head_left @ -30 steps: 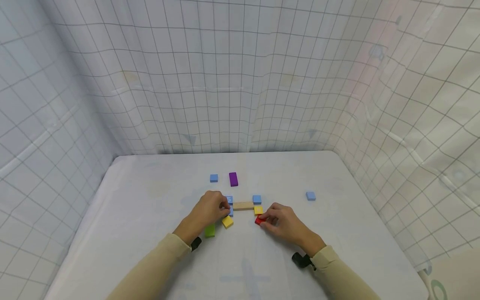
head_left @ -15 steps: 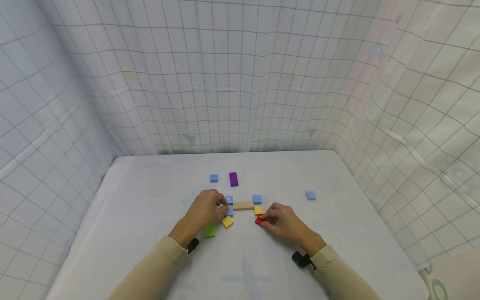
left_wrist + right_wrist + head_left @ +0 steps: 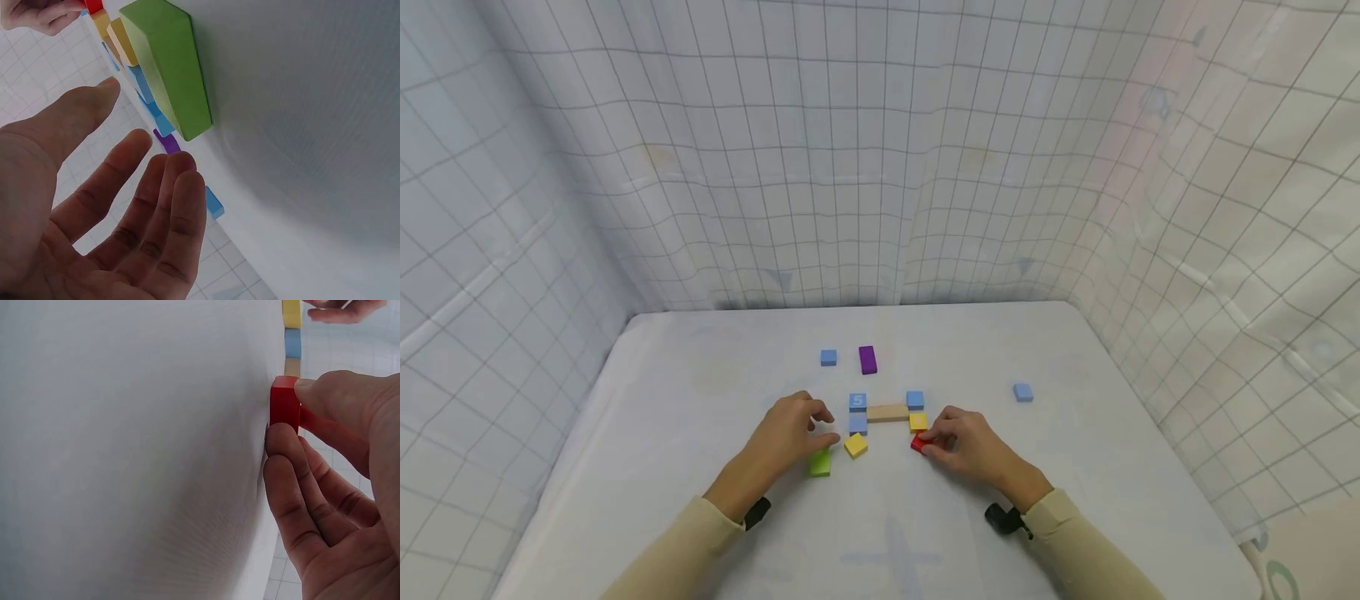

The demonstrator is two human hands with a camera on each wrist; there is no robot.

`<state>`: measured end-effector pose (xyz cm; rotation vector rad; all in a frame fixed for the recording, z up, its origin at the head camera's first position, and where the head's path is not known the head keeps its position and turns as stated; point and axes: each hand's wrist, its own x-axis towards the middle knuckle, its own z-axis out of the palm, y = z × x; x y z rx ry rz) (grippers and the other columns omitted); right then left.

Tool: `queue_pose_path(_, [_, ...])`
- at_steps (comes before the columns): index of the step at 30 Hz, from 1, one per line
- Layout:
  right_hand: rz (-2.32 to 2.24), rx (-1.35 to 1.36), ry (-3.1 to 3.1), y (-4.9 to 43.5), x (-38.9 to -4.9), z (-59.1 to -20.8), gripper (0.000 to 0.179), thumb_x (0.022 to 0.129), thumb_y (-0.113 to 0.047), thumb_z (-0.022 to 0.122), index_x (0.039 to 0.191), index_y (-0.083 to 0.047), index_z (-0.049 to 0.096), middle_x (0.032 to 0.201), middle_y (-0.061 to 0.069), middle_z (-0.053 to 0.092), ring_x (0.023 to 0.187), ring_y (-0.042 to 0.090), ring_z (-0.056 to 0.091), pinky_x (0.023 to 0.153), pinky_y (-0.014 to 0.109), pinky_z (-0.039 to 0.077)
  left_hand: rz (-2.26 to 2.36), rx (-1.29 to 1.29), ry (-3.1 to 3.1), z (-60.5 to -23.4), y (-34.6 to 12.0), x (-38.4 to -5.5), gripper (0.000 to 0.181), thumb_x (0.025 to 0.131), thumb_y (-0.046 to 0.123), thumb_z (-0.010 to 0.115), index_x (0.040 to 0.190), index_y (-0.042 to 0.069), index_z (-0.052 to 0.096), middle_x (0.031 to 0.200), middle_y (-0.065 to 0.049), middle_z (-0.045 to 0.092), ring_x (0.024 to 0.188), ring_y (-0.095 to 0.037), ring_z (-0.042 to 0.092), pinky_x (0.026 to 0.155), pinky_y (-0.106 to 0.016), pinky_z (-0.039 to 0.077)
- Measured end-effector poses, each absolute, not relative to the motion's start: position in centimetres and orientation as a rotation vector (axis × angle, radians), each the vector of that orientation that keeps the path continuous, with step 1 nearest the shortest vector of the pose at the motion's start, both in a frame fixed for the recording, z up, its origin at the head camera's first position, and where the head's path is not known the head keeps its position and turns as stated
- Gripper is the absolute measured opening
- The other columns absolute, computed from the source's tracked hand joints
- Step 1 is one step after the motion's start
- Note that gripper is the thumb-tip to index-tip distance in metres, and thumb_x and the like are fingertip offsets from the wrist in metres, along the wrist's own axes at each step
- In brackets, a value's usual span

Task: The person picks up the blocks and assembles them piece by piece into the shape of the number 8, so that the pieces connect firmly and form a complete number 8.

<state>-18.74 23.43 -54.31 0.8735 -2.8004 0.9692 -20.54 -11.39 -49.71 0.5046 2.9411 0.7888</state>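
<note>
My right hand [image 3: 966, 446] pinches a small red block [image 3: 285, 406] between thumb and fingers, low at the table. That block sits just below a yellow square block [image 3: 918, 422]. My left hand [image 3: 782, 437] holds nothing; its thumb and fingers are spread apart beside and above a green oblong block [image 3: 820, 463]. In the left wrist view the green block [image 3: 169, 69] stands close to the fingertips, with a gap between. Right of it lies a tilted yellow block [image 3: 855, 446]. Two blue squares, the upper marked 5 [image 3: 857, 402], flank a bare wooden bar [image 3: 887, 413].
Another blue block [image 3: 915, 400] touches the row's right end. Farther back are a purple oblong block [image 3: 868, 360] and a blue block [image 3: 828, 357]. A lone blue block [image 3: 1023, 392] lies to the right. Gridded curtains [image 3: 865, 167] surround the white table [image 3: 700, 358].
My left hand has withdrawn from the two blue squares toward the lower left, its fingers spreading, and both squares now show fully. My right hand stays at the red block.
</note>
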Motion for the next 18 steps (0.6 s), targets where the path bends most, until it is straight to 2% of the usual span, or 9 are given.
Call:
queue_pose_path(10, [0.983,0.868,-2.816,23.2,-18.7,-54.1,0.016,0.101,-0.009,0.092,0.116,-0.012,0.092,0.11,0.001,0.079,0.091,0.003,0.067,0.082,0.021,0.063,0.809,0.436,2.886,-50.0,-12.3,-19.0,0.038,0.085,0.027,0.108,0.108,0.009,0.084,0.104,-0.005,0.074,0.088,-0.014,0.064,0.081,-0.032,0.061])
queue_pose_path(18, [1.013,0.889,-2.814,23.4,-18.8,-54.3,0.016,0.1,-0.008,0.093,0.116,-0.011,0.092,0.109,0.001,0.078,0.091,0.002,0.068,0.081,0.021,0.063,0.853,0.42,2.865,-50.6,-12.5,-18.4,0.039,0.083,0.024,0.109,0.105,0.011,0.08,0.101,-0.003,0.071,0.084,-0.012,0.061,0.075,-0.026,0.056])
